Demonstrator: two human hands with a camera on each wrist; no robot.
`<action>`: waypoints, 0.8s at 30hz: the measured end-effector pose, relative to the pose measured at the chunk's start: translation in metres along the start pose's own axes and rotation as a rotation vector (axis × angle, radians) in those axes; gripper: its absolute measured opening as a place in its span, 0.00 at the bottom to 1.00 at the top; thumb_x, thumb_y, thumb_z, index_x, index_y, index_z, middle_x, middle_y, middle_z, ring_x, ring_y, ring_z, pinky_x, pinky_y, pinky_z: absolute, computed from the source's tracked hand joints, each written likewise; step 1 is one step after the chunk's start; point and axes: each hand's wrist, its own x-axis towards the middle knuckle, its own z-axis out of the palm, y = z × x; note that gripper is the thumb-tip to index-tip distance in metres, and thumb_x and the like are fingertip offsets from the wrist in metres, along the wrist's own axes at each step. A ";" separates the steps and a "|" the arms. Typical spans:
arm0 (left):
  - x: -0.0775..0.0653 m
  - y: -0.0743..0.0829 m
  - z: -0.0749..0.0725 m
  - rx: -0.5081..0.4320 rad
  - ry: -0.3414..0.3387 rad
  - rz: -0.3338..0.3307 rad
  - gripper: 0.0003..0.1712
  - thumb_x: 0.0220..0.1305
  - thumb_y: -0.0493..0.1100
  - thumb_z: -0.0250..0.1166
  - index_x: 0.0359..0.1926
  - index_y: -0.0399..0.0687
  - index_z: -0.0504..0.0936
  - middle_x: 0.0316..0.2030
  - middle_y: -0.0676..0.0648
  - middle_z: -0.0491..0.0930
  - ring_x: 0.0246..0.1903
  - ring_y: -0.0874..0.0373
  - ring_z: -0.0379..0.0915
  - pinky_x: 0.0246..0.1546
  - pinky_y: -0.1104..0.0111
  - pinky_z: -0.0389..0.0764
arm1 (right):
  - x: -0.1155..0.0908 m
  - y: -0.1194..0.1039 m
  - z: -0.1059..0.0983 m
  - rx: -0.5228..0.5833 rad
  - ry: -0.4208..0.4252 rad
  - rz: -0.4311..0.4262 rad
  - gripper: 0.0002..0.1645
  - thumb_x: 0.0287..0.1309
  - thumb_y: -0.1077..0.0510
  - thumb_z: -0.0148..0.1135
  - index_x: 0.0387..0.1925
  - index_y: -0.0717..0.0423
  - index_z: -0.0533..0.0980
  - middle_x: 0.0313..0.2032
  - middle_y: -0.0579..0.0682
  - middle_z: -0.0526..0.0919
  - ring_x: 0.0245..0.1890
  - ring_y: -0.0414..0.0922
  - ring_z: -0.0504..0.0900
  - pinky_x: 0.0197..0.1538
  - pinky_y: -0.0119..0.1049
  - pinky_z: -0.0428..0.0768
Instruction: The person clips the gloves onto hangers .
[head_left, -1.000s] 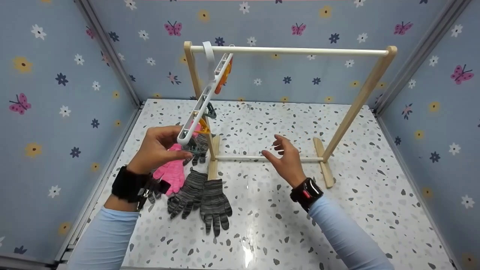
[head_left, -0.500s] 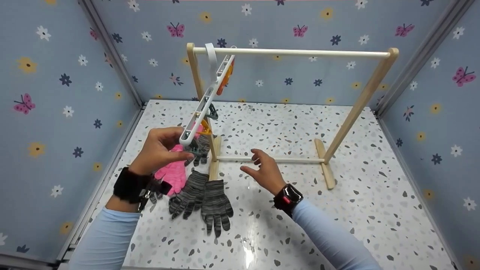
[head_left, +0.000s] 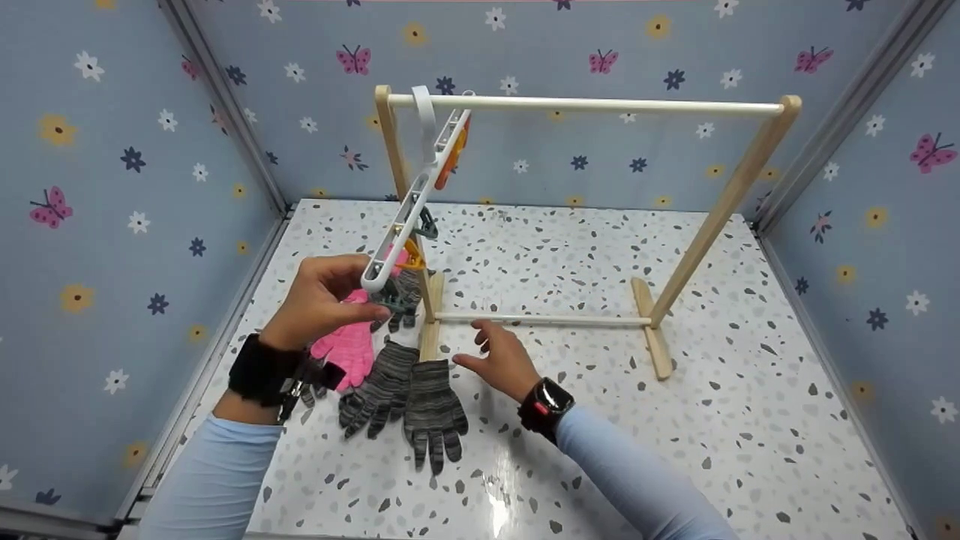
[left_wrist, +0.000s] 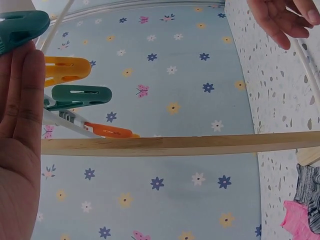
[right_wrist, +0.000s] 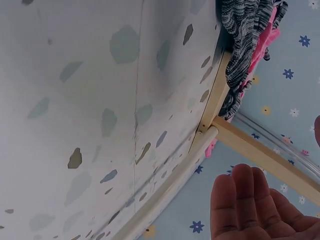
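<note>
A white clip hanger [head_left: 409, 214] hangs by its hook from the rack's top bar, at the left end. Green, yellow and orange clips run along it. At its near end, my left hand [head_left: 319, 300] pinches a dark green clip [left_wrist: 22, 30] between thumb and fingers. My right hand [head_left: 501, 360] hovers apart from everything, fingers loosely bent and thumb spread. Close to its left lies a dark grey striped glove [head_left: 435, 412], fingers toward me. A second grey glove [head_left: 381, 390] and a pink glove [head_left: 349, 345] lie further left, partly overlapped.
The wooden rack has a white top bar [head_left: 600, 105], a low white bar [head_left: 540, 320] and a right post [head_left: 724, 214]. It stands on a speckled white tabletop [head_left: 600, 450]. Flower-patterned walls [head_left: 525, 45] enclose the back and sides.
My right hand has moved left and toward me, from over the low bar to beside the grey glove. The left hand keeps its pinch on the clip and has hardly moved.
</note>
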 end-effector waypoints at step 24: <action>0.001 -0.001 0.001 -0.019 -0.011 -0.002 0.20 0.48 0.17 0.77 0.44 0.17 0.83 0.40 0.53 0.90 0.42 0.65 0.88 0.45 0.73 0.89 | 0.009 -0.006 0.046 -0.173 -0.145 0.068 0.40 0.62 0.47 0.81 0.66 0.66 0.78 0.54 0.61 0.89 0.51 0.56 0.88 0.57 0.51 0.86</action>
